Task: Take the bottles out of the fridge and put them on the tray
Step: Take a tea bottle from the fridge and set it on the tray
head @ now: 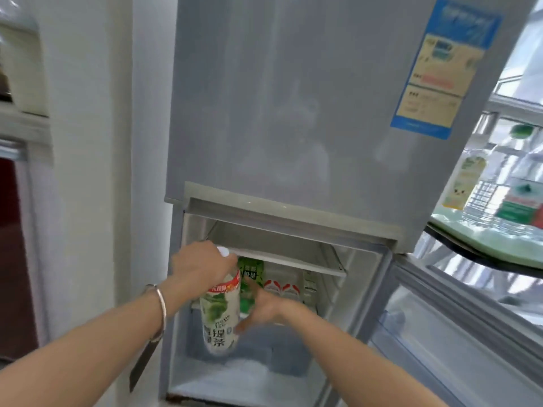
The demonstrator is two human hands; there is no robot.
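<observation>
I saw my left hand with fingers closed round the neck of a tall white bottle with a green label, held at the open grey fridge, my right hand open beside it, more bottles inside on the shelf.

Left hand around white-capped bottle before open fridge, right hand beside it

A single head-worn wide-angle view looks forward and down from close in front of a grey fridge. Its closed upper door fills the top of the frame; the open lower compartment sits centre-bottom, within arm's reach. Both forearms enter from the bottom edge. Straight lines bow toward the frame edges.
</observation>
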